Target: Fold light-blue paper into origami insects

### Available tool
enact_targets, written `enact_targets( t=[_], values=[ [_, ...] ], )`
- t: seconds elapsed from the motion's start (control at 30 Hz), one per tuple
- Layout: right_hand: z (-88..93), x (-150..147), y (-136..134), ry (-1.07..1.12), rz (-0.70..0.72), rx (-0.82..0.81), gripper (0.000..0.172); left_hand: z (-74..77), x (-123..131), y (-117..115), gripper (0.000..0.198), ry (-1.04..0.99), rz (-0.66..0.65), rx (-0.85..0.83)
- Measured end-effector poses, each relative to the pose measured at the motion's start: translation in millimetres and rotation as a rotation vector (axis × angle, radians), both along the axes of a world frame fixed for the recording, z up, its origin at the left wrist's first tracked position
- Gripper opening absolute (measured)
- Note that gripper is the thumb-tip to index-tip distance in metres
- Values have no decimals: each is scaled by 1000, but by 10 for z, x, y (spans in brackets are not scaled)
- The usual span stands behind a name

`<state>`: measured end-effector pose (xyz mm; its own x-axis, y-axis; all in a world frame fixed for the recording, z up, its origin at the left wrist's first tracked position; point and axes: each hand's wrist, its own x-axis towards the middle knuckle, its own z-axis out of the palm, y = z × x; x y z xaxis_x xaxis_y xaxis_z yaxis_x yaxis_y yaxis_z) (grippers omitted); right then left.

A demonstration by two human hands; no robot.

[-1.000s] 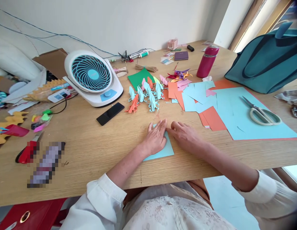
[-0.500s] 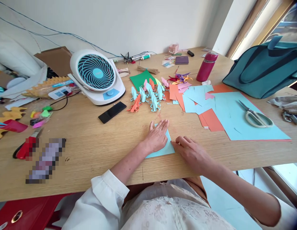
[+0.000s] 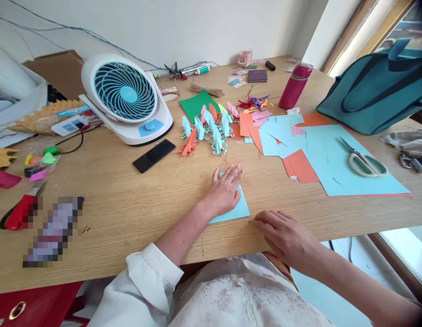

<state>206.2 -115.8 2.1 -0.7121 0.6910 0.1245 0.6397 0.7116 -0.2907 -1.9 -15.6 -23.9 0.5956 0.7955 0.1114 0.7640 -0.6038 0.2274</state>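
As I watched, the left hand [image 3: 226, 193] lay spread-fingered on blue paper [image 3: 240, 210], the right hand [image 3: 284, 234] beside its corner, fingers loosely bent.

Light-blue paper [image 3: 238, 210] — straight-edged, lying flat on wooden table [image 3: 156, 195] — partly hidden beneath left hand [image 3: 224, 193].

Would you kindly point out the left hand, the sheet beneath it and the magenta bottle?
Left hand [image 3: 223, 195], head view: back of the hand.
Sheet [image 3: 238, 210], head view: uncovered lower right part.
Bottle [image 3: 294, 89], head view: its body.
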Motion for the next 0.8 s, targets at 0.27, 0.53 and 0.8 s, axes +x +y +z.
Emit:
enact_targets(
  t=[0.27,0.53,0.8],
  values=[
    [-65,4,618,-76,207,231,41,-33,-268,237,45,-468,255,-66],
    [-84,-198,864,33,446,301,33,36,-428,270,33,-624,259,-175],
    [242,-319,1024,515,52,1,30,193,-648,318,34,-1255,168,-734]
  ],
)
